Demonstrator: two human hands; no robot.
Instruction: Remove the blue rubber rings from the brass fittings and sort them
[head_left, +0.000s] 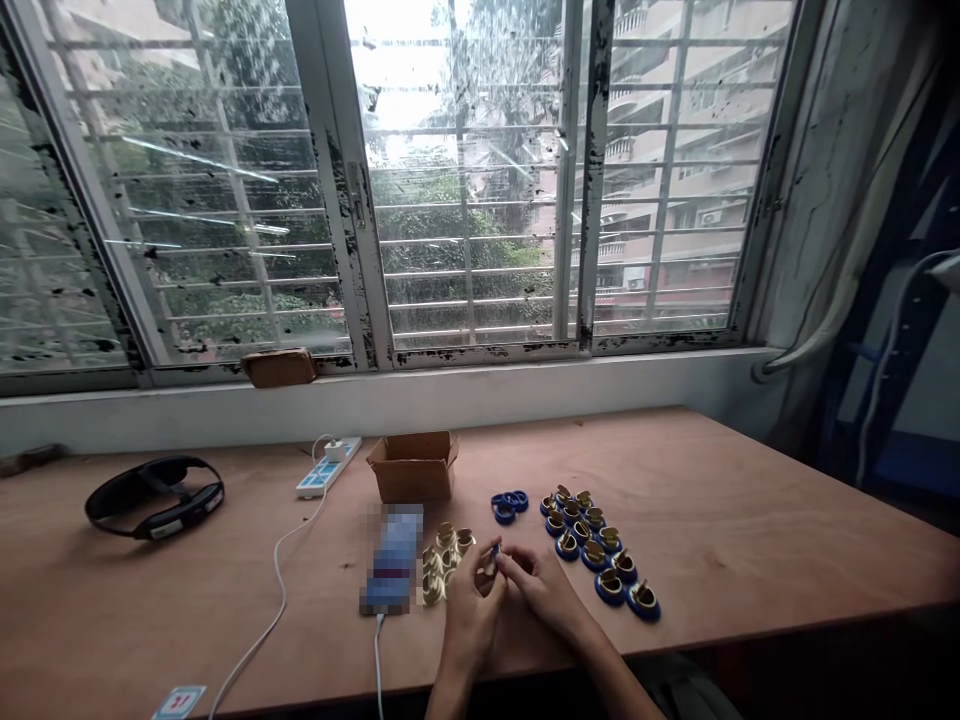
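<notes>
My left hand [472, 598] and my right hand [538, 585] meet above the table near its front edge. Between their fingertips is a small piece with a blue rim [495, 550], mostly covered by the fingers; its full shape cannot be made out. Several gold metal pieces [446, 537] lie just left of my left hand, some partly hidden by it. Beyond my hands rests a small group of blue rings [505, 515]. To the right, several gold pieces set in blue rings [611, 588] stand in slanting rows.
An open cardboard box [412, 478] stands behind a phone [395, 560] with a white cable. Further left are a power strip [330, 467] and a black headset [176, 515]. Windows rise behind the wooden table [750, 520].
</notes>
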